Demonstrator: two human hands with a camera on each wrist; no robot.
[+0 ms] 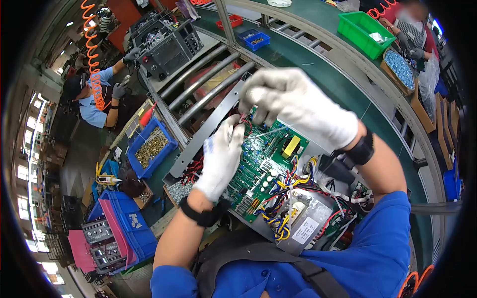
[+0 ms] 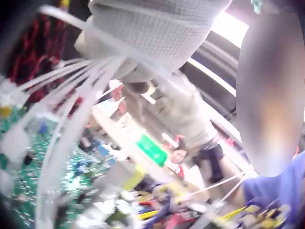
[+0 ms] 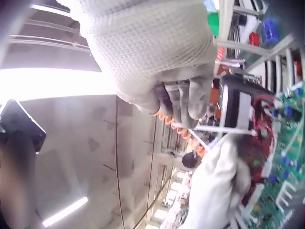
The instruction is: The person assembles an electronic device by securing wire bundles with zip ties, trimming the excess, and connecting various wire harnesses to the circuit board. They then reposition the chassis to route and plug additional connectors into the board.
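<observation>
Both hands wear white knitted gloves. The left hand [image 1: 221,161] is low over the circuit board [image 1: 253,171], by red wires at the metal chassis edge [image 1: 208,129]. From its curled fingers several white cable ties [image 2: 90,81] fan out across the board in the left wrist view. Above and beside it, the right hand [image 1: 303,107] has its fingers curled, blurred in the head view. In the right wrist view a white cable tie [image 3: 224,129] runs from the right fingertips towards the red wires [image 3: 262,119], just above the left hand [image 3: 219,183].
A metal box [image 1: 310,221] with bundled coloured wires lies nearest the body. At left stand a blue tray of brass screws [image 1: 171,144] and a blue crate [image 1: 139,218]. Metal rollers [image 1: 203,84] lie beyond the chassis; a green bin [image 1: 360,37] is across. Other people work at both sides.
</observation>
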